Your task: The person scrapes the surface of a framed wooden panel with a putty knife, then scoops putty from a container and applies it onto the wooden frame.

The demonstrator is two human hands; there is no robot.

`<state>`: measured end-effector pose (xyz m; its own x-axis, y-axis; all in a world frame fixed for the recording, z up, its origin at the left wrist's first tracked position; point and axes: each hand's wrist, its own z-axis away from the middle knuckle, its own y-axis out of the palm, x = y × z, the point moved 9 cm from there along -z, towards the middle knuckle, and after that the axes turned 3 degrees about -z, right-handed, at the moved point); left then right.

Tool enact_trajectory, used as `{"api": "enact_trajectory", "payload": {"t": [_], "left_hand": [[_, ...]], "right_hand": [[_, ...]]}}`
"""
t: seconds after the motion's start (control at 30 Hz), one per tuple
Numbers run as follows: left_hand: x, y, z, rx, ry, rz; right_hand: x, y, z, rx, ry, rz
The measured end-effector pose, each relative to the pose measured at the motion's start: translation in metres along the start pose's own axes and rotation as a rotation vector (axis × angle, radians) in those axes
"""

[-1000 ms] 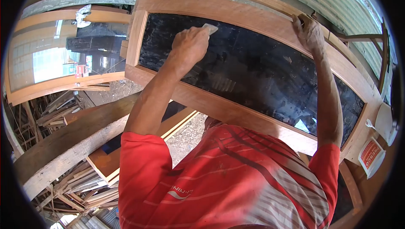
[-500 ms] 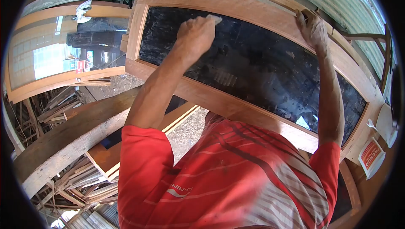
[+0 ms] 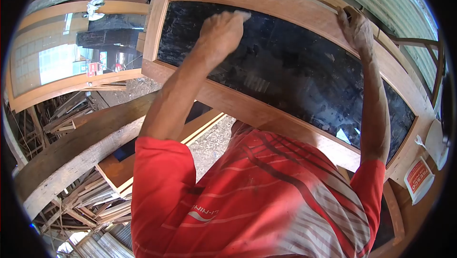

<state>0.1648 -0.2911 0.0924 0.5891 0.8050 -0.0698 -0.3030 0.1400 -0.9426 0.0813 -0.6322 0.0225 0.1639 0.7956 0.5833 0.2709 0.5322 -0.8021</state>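
A wooden frame (image 3: 266, 115) with a dark, smudged glossy panel (image 3: 285, 68) lies slantwise in front of me. My left hand (image 3: 222, 32) is closed around a small pale piece (image 3: 245, 15), slightly blurred, whose kind I cannot make out. It is at the panel's upper edge, beside the frame's inner moulding. On the far rail, my right hand (image 3: 356, 29) has its fingers curled over the outer edge, gripping the wood. Its forearm crosses the panel's right part.
Another framed glass panel (image 3: 52, 63) lies at left with a crumpled white scrap (image 3: 95, 7) on it. A thick beam (image 3: 81, 148) runs below, above wood offcuts (image 3: 90, 205). A red-and-white labelled packet (image 3: 419, 179) lies at right, near corrugated sheeting (image 3: 395, 1).
My left hand has shifted slightly upward with the pale piece, which is now more blurred. My right hand keeps its grip on the frame; the view has tilted slightly.
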Motion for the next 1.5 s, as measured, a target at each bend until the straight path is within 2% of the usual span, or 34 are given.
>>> {"api": "enact_trajectory", "payload": {"t": [0.17, 0.27, 0.33, 0.43, 0.53, 0.73, 0.83, 0.87, 0.93, 1.0, 1.1, 1.13, 1.2, 1.33, 1.5], "left_hand": [[0.007, 0.025, 0.036, 0.118, -0.097, -0.066], [0.003, 0.009, 0.016, -0.083, 0.062, -0.005], [0.004, 0.004, -0.007, -0.068, 0.014, -0.072], [0.012, 0.03, -0.013, 0.037, 0.03, -0.212], [-0.003, 0.023, 0.031, -0.087, 0.051, -0.038], [0.005, 0.037, 0.036, 0.091, -0.069, -0.152], [0.001, 0.026, 0.021, -0.043, 0.012, 0.016], [-0.006, 0.017, 0.015, -0.002, -0.01, -0.023], [0.0, 0.024, -0.005, -0.058, 0.049, -0.051], [0.016, 0.038, -0.018, 0.052, -0.025, -0.21], [-0.003, 0.023, 0.012, -0.091, 0.031, -0.003], [-0.002, 0.029, 0.026, -0.098, 0.046, 0.015], [-0.001, 0.04, 0.041, 0.062, -0.126, -0.064], [-0.003, 0.027, 0.022, -0.001, -0.033, -0.019], [-0.008, 0.029, 0.034, 0.057, -0.098, -0.09]], "right_hand": [[-0.004, 0.004, -0.001, -0.003, -0.015, -0.013], [-0.008, 0.007, -0.005, 0.046, 0.024, 0.009], [-0.009, 0.01, -0.003, 0.027, 0.014, 0.021], [-0.013, 0.015, -0.004, 0.124, 0.07, 0.047], [-0.015, 0.014, -0.007, 0.1, 0.019, 0.007], [-0.003, 0.002, -0.001, -0.022, -0.022, -0.012], [-0.012, 0.01, -0.003, 0.025, -0.023, 0.047], [-0.009, 0.015, -0.002, 0.073, -0.093, 0.111], [0.009, -0.004, -0.003, 0.088, 0.068, -0.077], [0.004, 0.003, -0.002, 0.077, 0.011, -0.032], [-0.014, 0.015, -0.004, 0.037, -0.103, -0.017], [-0.021, 0.017, -0.005, 0.069, -0.024, -0.001], [-0.008, 0.008, -0.001, -0.008, -0.046, -0.019], [-0.007, 0.01, 0.0, -0.022, -0.095, -0.042], [-0.011, 0.008, 0.002, -0.031, -0.083, -0.049]]}}
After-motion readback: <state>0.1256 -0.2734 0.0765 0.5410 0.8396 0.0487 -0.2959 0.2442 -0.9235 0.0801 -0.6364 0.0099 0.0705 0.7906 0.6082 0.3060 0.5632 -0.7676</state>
